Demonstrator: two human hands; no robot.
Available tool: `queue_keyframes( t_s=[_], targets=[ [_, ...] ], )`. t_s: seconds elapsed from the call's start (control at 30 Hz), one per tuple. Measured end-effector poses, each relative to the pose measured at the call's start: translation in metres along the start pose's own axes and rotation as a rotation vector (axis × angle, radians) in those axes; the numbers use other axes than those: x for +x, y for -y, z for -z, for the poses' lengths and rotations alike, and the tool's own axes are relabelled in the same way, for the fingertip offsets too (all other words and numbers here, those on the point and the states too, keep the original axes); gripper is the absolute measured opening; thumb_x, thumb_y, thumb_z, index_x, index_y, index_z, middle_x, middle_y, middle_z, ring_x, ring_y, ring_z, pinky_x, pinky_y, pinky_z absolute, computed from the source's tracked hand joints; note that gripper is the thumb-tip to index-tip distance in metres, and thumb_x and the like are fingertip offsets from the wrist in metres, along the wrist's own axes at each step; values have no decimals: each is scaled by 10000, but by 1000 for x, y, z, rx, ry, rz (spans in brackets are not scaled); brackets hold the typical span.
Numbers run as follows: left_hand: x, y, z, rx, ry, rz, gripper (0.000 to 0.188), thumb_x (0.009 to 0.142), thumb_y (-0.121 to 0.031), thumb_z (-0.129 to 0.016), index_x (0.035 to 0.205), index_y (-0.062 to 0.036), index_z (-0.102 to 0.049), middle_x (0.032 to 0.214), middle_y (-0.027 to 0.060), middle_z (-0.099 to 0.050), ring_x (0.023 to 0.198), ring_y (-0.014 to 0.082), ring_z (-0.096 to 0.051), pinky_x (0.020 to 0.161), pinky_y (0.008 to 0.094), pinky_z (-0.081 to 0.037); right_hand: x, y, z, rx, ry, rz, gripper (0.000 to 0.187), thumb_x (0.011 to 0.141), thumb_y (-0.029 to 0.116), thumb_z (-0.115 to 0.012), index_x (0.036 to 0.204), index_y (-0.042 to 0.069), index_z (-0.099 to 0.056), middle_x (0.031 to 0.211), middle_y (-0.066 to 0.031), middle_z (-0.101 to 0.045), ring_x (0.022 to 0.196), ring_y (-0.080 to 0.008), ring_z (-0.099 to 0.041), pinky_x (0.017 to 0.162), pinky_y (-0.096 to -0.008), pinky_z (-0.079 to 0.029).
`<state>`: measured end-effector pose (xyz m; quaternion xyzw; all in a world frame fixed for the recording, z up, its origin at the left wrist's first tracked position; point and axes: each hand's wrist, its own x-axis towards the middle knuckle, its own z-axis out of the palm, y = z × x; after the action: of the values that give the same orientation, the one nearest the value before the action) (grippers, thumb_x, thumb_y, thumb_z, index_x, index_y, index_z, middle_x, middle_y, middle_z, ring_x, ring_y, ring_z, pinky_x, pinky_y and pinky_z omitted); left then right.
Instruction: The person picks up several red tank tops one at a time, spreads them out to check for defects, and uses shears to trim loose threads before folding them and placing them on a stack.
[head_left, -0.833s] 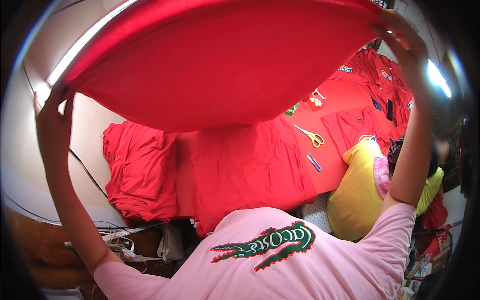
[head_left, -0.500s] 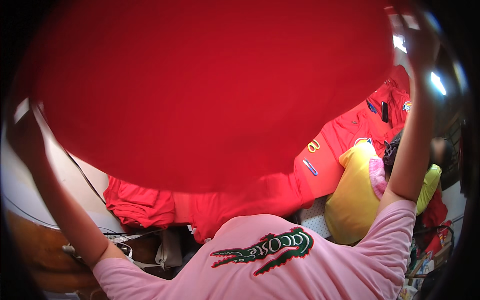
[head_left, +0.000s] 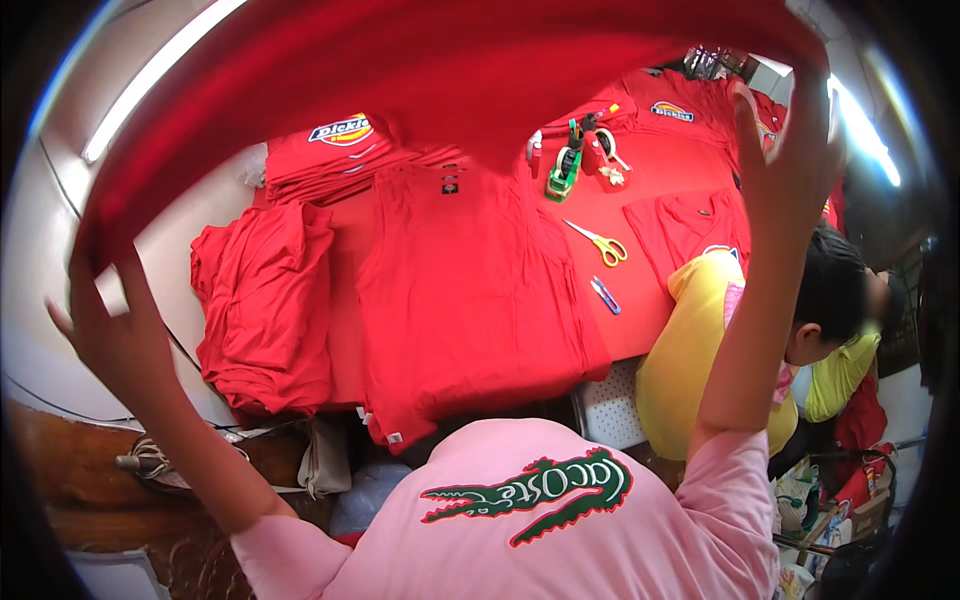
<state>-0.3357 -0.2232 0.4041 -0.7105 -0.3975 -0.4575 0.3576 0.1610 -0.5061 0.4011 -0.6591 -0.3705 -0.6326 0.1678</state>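
While red cloth (head_left: 430, 75) is arching, its ends are being held

In the head view, the left hand (head_left: 125, 335) is pinching one end, grip narrow; the right hand (head_left: 785, 170) is holding the other, fingers partly spread. The red cloth is hanging above the counter (head_left: 642, 322), where a red shirt (head_left: 460, 275) is lying near yellow scissors (head_left: 608, 248).

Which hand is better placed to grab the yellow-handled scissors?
Likely the right hand: it appears nearer the scissors, while the left hand is far off leftward. Both hands hold up red cloth, though.
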Motion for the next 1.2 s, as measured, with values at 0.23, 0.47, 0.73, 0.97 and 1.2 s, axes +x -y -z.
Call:
queue_keyframes(
  t_s=[0.23, 0.47, 0.73, 0.97, 1.2],
  targets=[
    [-227, -66, 15, -126, 666, 29, 417, 980, -322, -684, 1055, 78, -592, 986, 231, -590, 1074, 451, -599, 1251, 678, -148, -199, 83, 86, 325, 680, -197, 719, 921, 297, -729, 1499, -40, -464, 1589, -335, -346, 1541, -524, -214, 1180, -627, -304],
    [-434, -112, 32, -255, 1194, 29, 440, 824, -273, -762, 1156, -25, -616, 1232, 195, -598, 1262, 374, -566, 1234, 740, -75, -400, 88, 151, 378, 1358, -80, 604, 782, 169, -772, 1336, 13, -589, 1543, -234, -435, 1547, -500, -229, 1174, -615, -321],
    [-519, -104, 49, -373, 1265, -128, 670, 857, -155, -720, 1487, -62, -513, 1549, 275, -438, 1480, 418, -401, 1254, 583, -236, -502, 70, 161, 630, 1547, -229, 316, 861, 167, -736, 1162, 74, -719, 1261, -161, -692, 1259, -315, -629, 1043, -478, -467],
    [-485, -98, -8, -608, 864, 627, 262, 980, -161, -705, 1175, -4, -629, 1147, 159, -622, 1082, 314, -631, 932, 414, -506, -476, 75, 101, 707, 1288, -903, 196, 934, 211, -720, 1082, 84, -721, 1060, -117, -720, 958, -318, -710, 823, -430, -547],
    [-491, -100, -41, -690, 1007, 1018, 350, 954, -239, -801, 1140, 4, -630, 922, 41, -648, 846, 132, -615, 785, 294, -522, -460, 100, 65, 524, 1414, -964, 253, 913, 177, -761, 1075, 52, -611, 900, -105, -708, 829, -264, -704, 740, -399, -537]
  ],
)
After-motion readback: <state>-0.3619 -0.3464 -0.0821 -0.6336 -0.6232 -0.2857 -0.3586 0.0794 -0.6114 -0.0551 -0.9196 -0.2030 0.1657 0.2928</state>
